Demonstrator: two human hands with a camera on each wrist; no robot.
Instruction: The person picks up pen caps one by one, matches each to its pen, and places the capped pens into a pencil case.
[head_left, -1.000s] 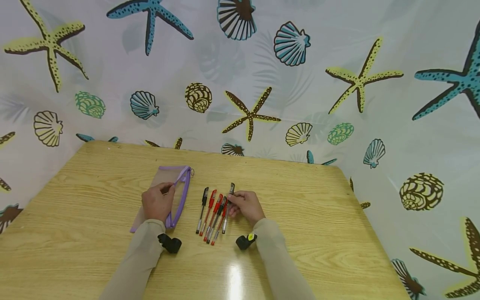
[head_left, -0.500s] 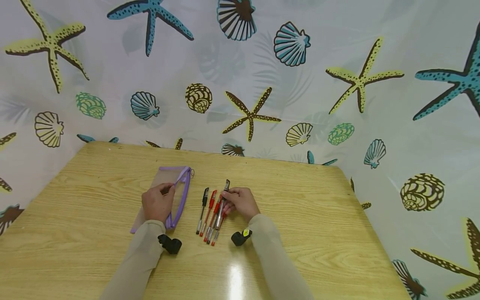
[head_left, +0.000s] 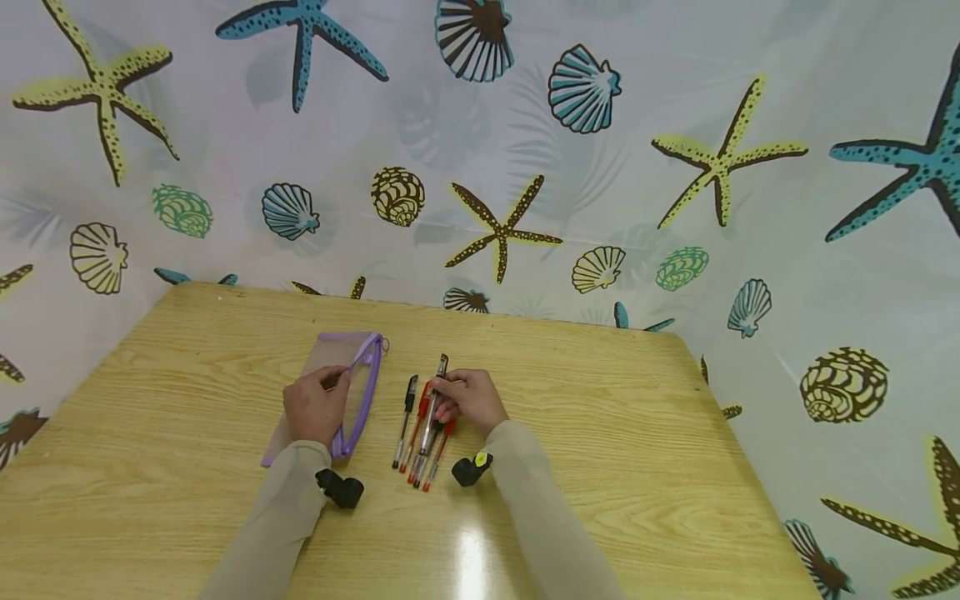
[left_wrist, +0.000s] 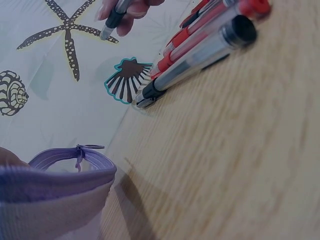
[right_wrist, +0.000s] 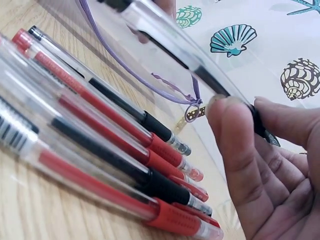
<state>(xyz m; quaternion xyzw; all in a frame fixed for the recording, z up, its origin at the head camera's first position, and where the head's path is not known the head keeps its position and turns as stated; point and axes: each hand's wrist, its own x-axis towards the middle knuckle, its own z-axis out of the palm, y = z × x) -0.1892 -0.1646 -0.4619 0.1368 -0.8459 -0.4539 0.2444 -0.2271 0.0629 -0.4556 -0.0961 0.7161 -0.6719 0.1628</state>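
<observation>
A flat pencil pouch (head_left: 327,350) with a purple zip edge lies on the table's left half. My left hand (head_left: 317,406) pinches its zip edge; in the left wrist view the pouch's mouth (left_wrist: 60,187) gapes, with a bit of finger behind it. Between thumb and fingers, my right hand (head_left: 474,400) holds a clear-barrelled black pen (right_wrist: 175,50), raised over the other pens and slanting toward the pouch. Below it lie red pens (right_wrist: 172,217) and black pens (right_wrist: 167,185) side by side, partly covered by the held pen in the head view.
The wooden table (head_left: 637,433) runs back to a hanging cloth (head_left: 337,133) printed with shells and starfish. Small black cameras sit at both wrists, the left one (head_left: 341,488) close to the pouch's near end. A ring (right_wrist: 192,112) hangs from the zip.
My right hand has lifted the black pen from the right end of the row and carried it left over the others. The left hand and pouch have stayed put.
</observation>
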